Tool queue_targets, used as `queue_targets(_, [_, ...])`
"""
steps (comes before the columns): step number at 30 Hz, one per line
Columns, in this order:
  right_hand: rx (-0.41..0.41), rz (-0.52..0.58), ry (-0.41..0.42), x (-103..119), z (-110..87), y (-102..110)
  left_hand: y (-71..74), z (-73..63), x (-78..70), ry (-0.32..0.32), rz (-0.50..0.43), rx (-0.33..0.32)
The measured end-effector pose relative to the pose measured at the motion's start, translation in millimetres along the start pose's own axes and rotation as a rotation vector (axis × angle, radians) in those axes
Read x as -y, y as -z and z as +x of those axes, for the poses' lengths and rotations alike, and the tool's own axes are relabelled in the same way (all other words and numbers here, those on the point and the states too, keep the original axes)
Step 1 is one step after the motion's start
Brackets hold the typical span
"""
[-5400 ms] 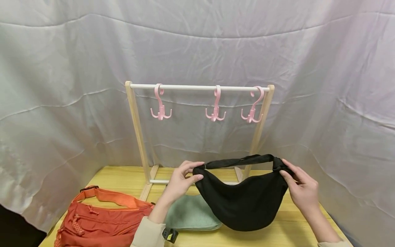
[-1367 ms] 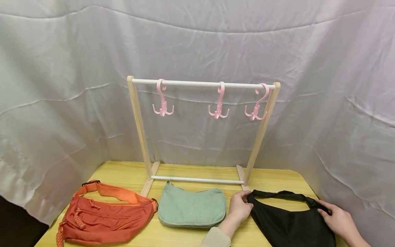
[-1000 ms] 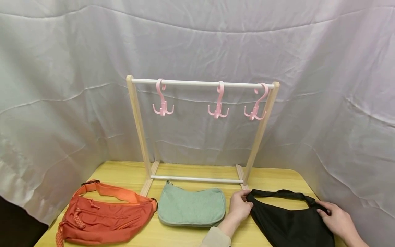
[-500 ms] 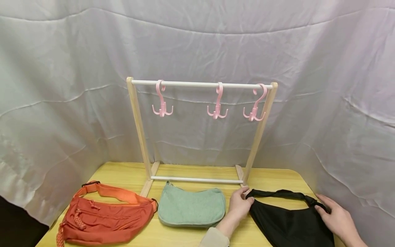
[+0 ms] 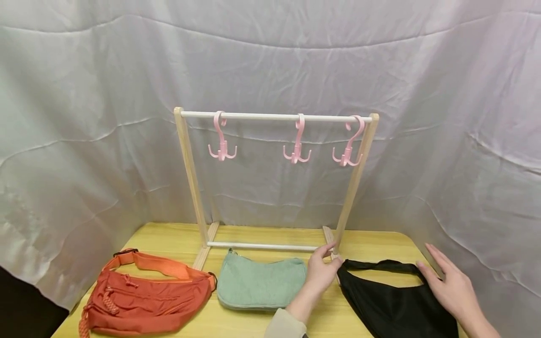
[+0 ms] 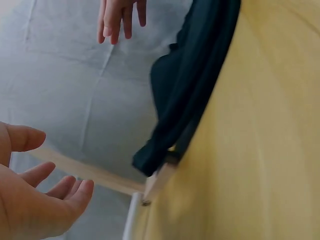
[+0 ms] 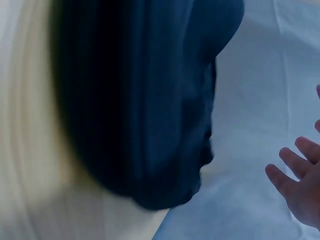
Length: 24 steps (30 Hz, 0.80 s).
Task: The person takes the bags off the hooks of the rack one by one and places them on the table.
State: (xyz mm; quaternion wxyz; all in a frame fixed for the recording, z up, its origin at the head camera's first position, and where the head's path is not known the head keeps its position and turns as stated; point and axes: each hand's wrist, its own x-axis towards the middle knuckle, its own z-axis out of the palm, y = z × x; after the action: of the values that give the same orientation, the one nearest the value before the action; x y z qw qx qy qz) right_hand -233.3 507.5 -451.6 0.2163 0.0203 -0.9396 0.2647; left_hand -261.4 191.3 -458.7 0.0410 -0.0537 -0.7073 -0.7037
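A black shoulder bag [image 5: 397,300] lies flat at the table's right front, its strap [image 5: 382,266] arched toward the back. My left hand [image 5: 319,272] is just off the bag's left end, fingers loosely extended and holding nothing. In the left wrist view a gap separates that hand [image 6: 45,200] from the bag [image 6: 190,75]. Over the bag's right end my right hand [image 5: 454,286] is raised with its fingers spread. The right wrist view has this hand [image 7: 300,185] apart from the bag [image 7: 140,110]. A green corduroy bag [image 5: 259,284] lies beside my left hand.
Behind the bags stands a rack with wooden posts [image 5: 190,178] and a white top rail [image 5: 262,116]. Pink hooks [image 5: 221,141] hang from that rail, holding nothing. An orange-red waist bag [image 5: 148,300] lies at left on the yellow wooden table [image 5: 367,239]. Grey curtains [image 5: 270,70] surround everything.
The black bag was held up in both hands, then lowered onto the table at right. Since half a second ago both hands have let go, the left drawing away leftward and the right lifting.
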Motion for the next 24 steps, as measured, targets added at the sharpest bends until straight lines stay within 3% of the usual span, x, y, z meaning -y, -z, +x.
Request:
queue_targets(10, [-0.051, 0.058, 0.084, 40, 0.3, -15, 31.4, -1.0, -17.5, -0.136, 0.06, -0.052])
queue_targets(15, [-0.098, 0.084, 0.136, 54, 0.5, -21, 49.9, -1.9, -23.6, -0.191, 0.095, -0.033])
queue_targets(24, [-0.119, 0.106, 0.204, 74, -0.8, -30, 90.8, -4.8, -28.1, -0.302, 0.273, -0.084])
